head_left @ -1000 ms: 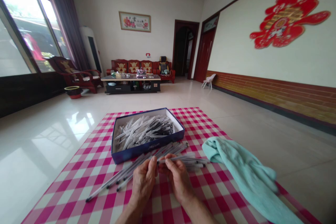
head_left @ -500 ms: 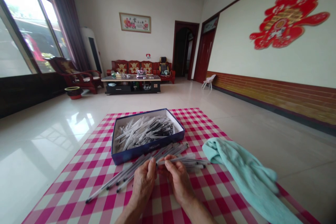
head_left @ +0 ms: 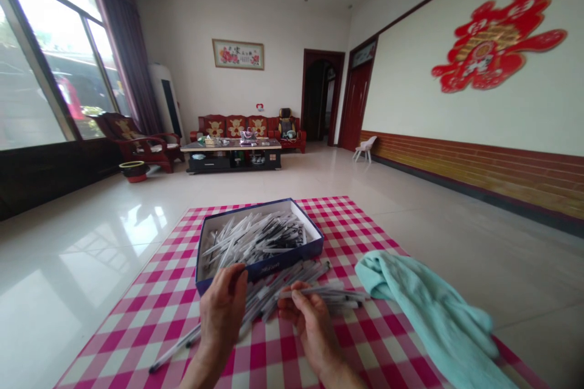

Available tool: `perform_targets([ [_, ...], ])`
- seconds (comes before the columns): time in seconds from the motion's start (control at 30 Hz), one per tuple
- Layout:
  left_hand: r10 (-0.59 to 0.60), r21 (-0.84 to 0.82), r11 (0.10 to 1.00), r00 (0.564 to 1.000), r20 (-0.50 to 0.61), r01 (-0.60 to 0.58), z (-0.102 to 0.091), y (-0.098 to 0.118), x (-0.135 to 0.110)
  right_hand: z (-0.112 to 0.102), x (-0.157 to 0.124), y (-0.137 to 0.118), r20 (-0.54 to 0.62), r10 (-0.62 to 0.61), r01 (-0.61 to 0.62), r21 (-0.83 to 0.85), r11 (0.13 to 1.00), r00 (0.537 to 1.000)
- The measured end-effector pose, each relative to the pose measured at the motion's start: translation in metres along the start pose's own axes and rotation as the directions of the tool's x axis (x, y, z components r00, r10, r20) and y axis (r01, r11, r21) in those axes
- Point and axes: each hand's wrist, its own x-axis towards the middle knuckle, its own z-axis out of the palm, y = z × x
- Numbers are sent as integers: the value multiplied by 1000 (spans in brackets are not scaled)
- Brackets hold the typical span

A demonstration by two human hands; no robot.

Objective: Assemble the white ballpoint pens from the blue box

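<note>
My right hand [head_left: 306, 319] pinches a whitish, translucent pen [head_left: 314, 290] between thumb and forefinger, held roughly level. Its fingers are curled. My left hand [head_left: 222, 307] is raised by the front left of a blue box [head_left: 292, 253], apart from the right hand. The left fingers are bent together, and whether anything is in them is hidden. Heaped inside the box are many thin white and black pen parts [head_left: 260, 234]. Several clear pens with black ends [head_left: 269, 295] lie loose before the box, partly behind both hands. One pen [head_left: 173, 349] sticks out toward the lower left.
A pink-and-white checked cloth [head_left: 356, 340] covers the table. On the right lies a crumpled mint-green cloth [head_left: 424, 310], running over the near right part. Beyond the table are a low black coffee table [head_left: 232, 158], a red wooden sofa [head_left: 292, 140] and a small chair [head_left: 365, 149].
My left hand has moved away from the right hand, leftward and up to the box's front edge. My right hand stays in nearly the same place with the pen. The view has tipped up slightly.
</note>
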Motion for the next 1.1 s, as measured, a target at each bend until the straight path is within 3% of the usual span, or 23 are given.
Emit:
perform_targets([
  [0.1,114,275,958,990,-85,-86,-11,-15,15,2,-3,-3,0,15,-15,0,1000,1000],
  [0.2,184,431,888,983,-11,-162,-12,-34,22,4,-5,-5,-4,23,-23,-4,1000,1000],
  [0.3,219,465,856,973,65,-224,-8,-46,22,4,-6,-6,2,20,-20,-2,1000,1000],
  [0.47,269,298,914,961,63,-276,-6,-29,12,3,-4,-5,0,16,-16,-10,1000,1000],
  [0.6,343,6,935,909,237,-354,-4,6,-6,2,-3,-3,12,-2,2,5,1000,1000],
  [0.7,387,-82,920,856,343,-384,1,20,-17,2,-4,-3,57,-5,3,31,1000,998],
  [0.93,324,-160,946,865,384,-283,5,18,-15,3,-3,-3,60,1,-5,54,999,998],
  [1.0,263,-185,962,866,425,-202,-2,15,-9,1,-1,-2,21,8,-10,95,995,1000],
  [1.1,95,-217,976,865,492,16,-18,7,5,-1,1,-3,-48,18,-11,140,990,999],
])
